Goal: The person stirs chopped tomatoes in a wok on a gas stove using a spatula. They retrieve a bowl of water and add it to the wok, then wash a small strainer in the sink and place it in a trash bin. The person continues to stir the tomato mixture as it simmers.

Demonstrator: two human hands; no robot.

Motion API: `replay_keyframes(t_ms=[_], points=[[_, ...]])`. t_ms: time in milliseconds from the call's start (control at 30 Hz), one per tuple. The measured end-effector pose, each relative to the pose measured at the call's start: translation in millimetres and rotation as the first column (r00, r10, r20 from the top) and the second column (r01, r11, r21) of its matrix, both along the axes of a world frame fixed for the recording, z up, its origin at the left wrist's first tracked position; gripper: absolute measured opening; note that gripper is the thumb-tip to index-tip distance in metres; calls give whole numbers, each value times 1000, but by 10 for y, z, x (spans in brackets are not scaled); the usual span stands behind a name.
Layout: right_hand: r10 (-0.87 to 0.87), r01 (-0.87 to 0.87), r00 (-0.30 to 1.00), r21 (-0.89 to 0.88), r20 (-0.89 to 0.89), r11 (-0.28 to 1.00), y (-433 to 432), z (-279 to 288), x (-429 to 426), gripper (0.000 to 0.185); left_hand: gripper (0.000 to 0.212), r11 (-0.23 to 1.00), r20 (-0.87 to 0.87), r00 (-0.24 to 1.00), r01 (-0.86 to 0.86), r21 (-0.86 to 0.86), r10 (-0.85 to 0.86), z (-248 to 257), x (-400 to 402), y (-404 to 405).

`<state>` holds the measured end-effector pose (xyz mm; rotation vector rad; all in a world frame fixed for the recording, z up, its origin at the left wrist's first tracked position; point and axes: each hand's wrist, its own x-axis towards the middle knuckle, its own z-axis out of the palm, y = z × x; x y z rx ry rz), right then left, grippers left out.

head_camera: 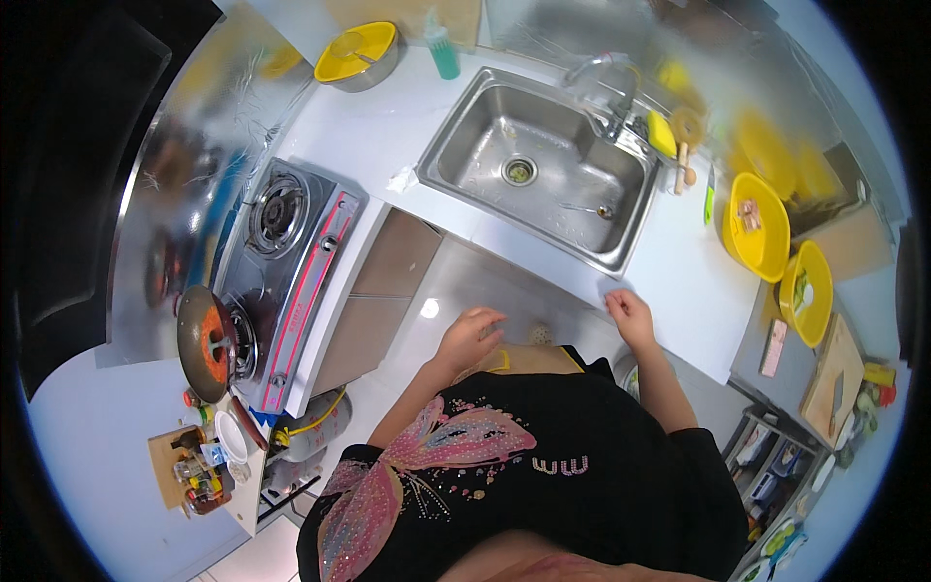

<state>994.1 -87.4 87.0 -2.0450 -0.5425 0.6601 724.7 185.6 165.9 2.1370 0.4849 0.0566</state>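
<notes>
My left hand (471,336) hangs in front of my body over the floor, its fingers loosely bent and apart, holding nothing. My right hand (631,314) is at the front edge of the white countertop (684,291), with its fingers curled in and nothing visible in them. Just beyond my hands is a stainless steel sink (502,127). A spoon (589,210) lies in its basin, and bits of food sit in the drain (519,171). To the left, a wok (190,342) holding orange-red food and a spatula (217,345) rests on the near burner of a gas stove (302,291).
Yellow baskets (756,247) and a green-handled knife (709,195) are on the right. Beyond them lies a cutting board (822,393) with a knife (836,404). A gas cylinder (320,422) stands below the stove, beside a shelf of seasoning bottles (200,473). A faucet (614,120) rises behind the sink.
</notes>
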Motion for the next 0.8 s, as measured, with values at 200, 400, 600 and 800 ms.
replay_keyframes(t_ms=[200, 400, 600, 800], points=[[-15, 24, 938, -21, 347, 1000, 1457, 124, 1039, 15, 26, 988, 87, 986, -134, -78, 141, -247, 142, 652], [-117, 251, 876, -235, 467, 939, 2174, -255, 1629, 27, 23, 973, 75, 984, -149, -175, 164, -568, 490, 1624], [-295, 328, 745, 57, 598, 943, 2754, -7, 2128, 54, 19, 972, 70, 990, -101, -210, 118, -637, 1301, 2449], [-224, 264, 825, -4, 518, 964, 2942, 82, 2376, 52, 17, 917, 144, 989, 17, -399, 44, -498, 2627, 2709]])
